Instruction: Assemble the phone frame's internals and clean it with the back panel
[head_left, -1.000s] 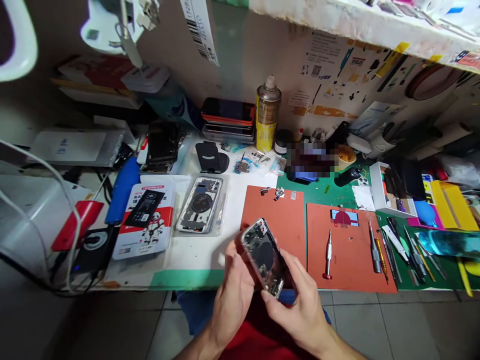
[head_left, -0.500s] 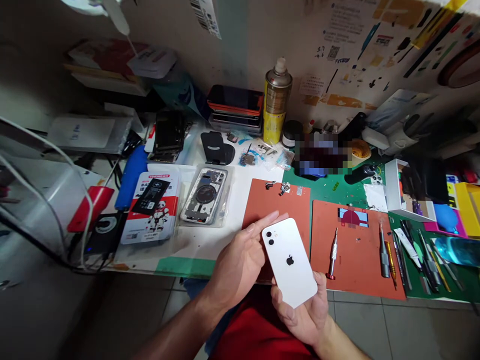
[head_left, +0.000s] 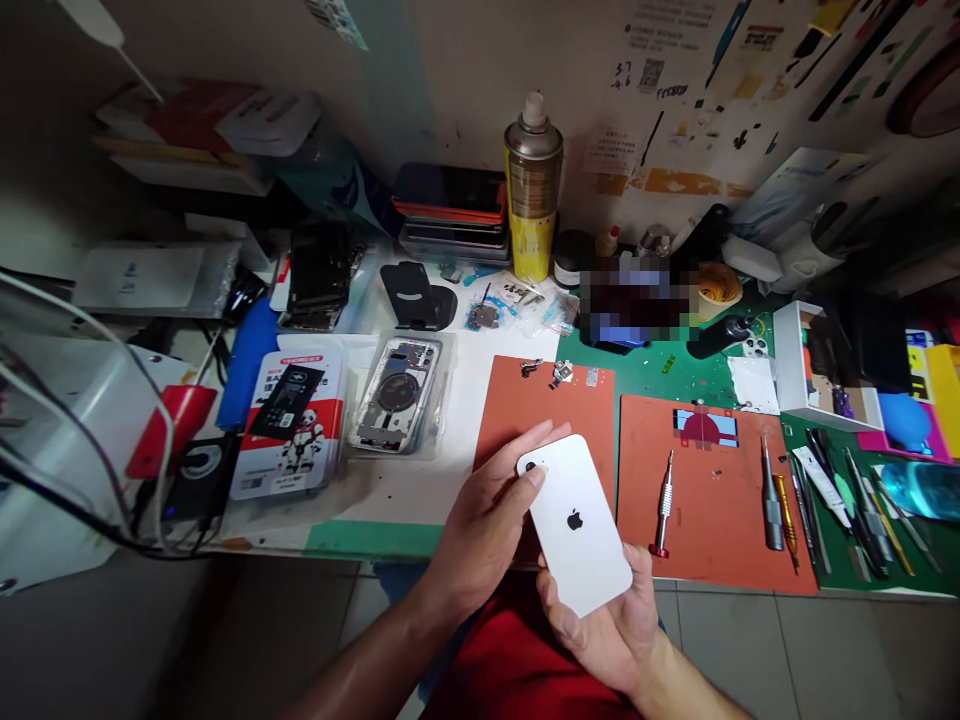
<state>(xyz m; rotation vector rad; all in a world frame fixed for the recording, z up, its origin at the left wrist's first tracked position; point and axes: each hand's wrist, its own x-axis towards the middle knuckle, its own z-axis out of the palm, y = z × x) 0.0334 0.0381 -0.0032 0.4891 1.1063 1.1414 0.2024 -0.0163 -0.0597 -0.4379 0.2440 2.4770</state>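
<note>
A white smartphone (head_left: 581,535) with a dark apple logo is held back side up and tilted, above the bench's front edge. My right hand (head_left: 600,630) grips its lower end, thumb on one edge and fingers round the other. At the upper left corner my left hand (head_left: 487,530) has its thumb lying over part of the camera lenses, with its fingers behind the phone. Beyond the phone lies an orange mat (head_left: 517,410) bearing small metal parts (head_left: 561,374). To the right, a screwdriver (head_left: 665,505) rests on a second orange mat (head_left: 637,480).
An opened phone housing (head_left: 397,393) lies in a clear tray at left, beside a tin (head_left: 247,470) with a black battery (head_left: 289,400) on it. A spray can (head_left: 532,190) stands at the back. Several tools (head_left: 862,520) and a white box (head_left: 825,365) lie at right.
My left thumb has come down onto the phone's camera corner, where the hand was flat alongside before. My right hand keeps its hold. The view has shifted slightly.
</note>
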